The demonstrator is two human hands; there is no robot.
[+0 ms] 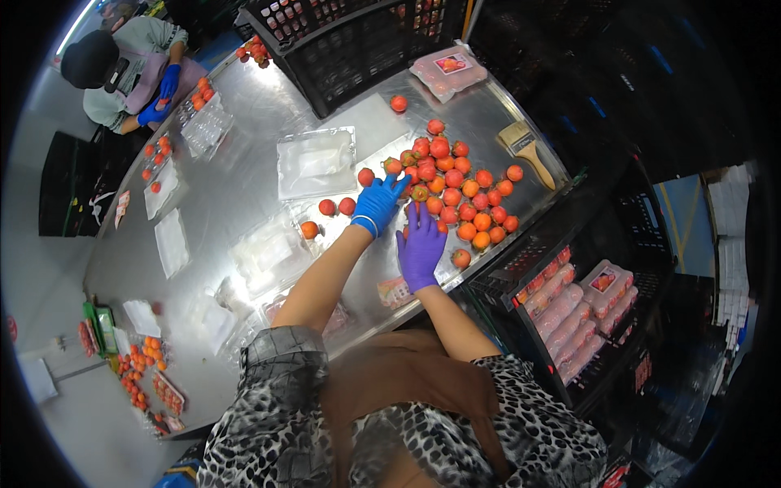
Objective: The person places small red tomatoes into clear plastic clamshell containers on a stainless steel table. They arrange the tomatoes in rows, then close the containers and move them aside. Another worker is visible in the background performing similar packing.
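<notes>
Many loose orange-red fruits, which look like small persimmons or tomatoes (453,178), lie in a pile on the metal table (244,165). At the pile's left edge is my left hand (379,204) in a blue glove, its fingertips reaching the fruits; whether it grips one is hidden. My right hand (422,247), gloved in purple, rests palm down over fruits at the pile's near left side, fingers extended. Left of the pile lie a few single fruits (327,207) and a clear plastic tray (316,163) with a white liner. Another clear tray (271,250) is nearer my left forearm.
A black plastic crate (366,55) stands at the far edge. A packed fruit box (449,68) and a paintbrush (529,152) lie to the right. Another crate (506,287) with packed fruit stands at lower right. Across the table, a co-worker (134,73) in blue gloves handles fruit.
</notes>
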